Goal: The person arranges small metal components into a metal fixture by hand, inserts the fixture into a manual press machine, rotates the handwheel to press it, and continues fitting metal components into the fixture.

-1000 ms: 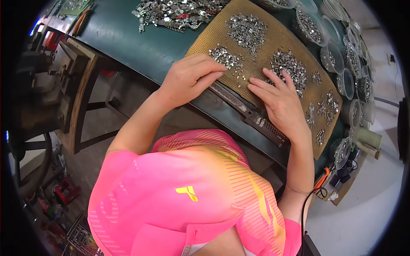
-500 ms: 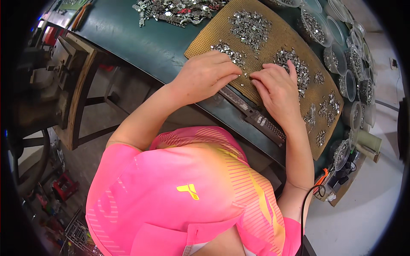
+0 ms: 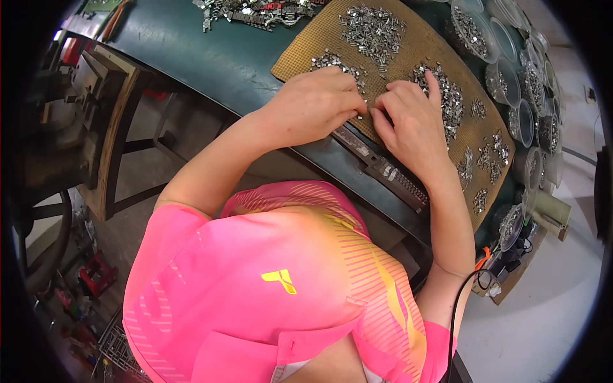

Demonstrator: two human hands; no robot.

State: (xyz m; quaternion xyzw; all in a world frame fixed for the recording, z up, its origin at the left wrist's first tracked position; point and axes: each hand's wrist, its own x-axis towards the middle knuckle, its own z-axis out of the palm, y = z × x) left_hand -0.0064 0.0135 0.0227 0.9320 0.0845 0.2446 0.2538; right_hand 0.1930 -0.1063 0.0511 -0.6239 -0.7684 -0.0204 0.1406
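Note:
My left hand (image 3: 319, 105) is closed in a pinch low over the brown textured mat (image 3: 300, 54). What sits between its fingertips is too small to make out. Close beside it, my right hand (image 3: 412, 124) bends its thumb and fingers together, one finger raised; any piece in them is hidden. Small silver metal pieces (image 3: 333, 60) lie just beyond the left hand. A larger heap of metal links (image 3: 452, 102) spreads beside the right hand. Below both hands, a long dark metal fixture (image 3: 386, 172) with a row of small parts lies along the table's near edge.
Small metal pins (image 3: 372, 33) are heaped at the mat's far part, with smaller piles (image 3: 491, 159) to the right. Round clear tubs (image 3: 471, 35) of parts line the right side. Linked metal bands (image 3: 255, 11) lie on the green tabletop (image 3: 185, 48). A black cable (image 3: 454, 313) hangs by my right arm.
My left hand has shifted slightly right and nearer, its fingertips closer to the right hand. The right hand's fingers have bent a little; the whole view has moved slightly.

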